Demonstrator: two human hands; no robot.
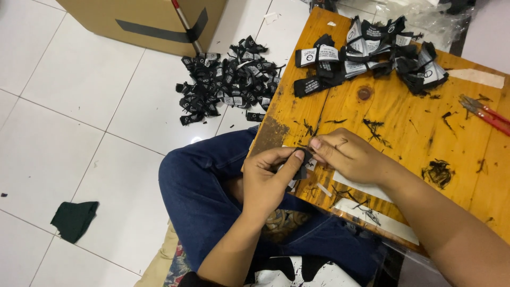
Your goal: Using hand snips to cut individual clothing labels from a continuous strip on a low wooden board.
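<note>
Left hand (268, 180): thumb and fingers pinched shut on small black woven fabric label (303, 163), steadying it; right hand (348, 155) fingertips closed on its edge, over wooden desk (404, 133).

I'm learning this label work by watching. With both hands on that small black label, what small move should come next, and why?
Probably drop the black label, pinched by the left hand and right hand, onto the floor pile; another heap waits on the wooden table.

A low orange-stained wooden table (393, 122) carries a heap of black woven labels (372, 53), red-handled snips (486, 114), white paper strips (372, 212) and black thread scraps (438, 172). The white tiled floor (69, 106) holds a second label pile (228, 79), a cardboard box (143, 21) and a dark green cloth scrap (74, 219).
</note>
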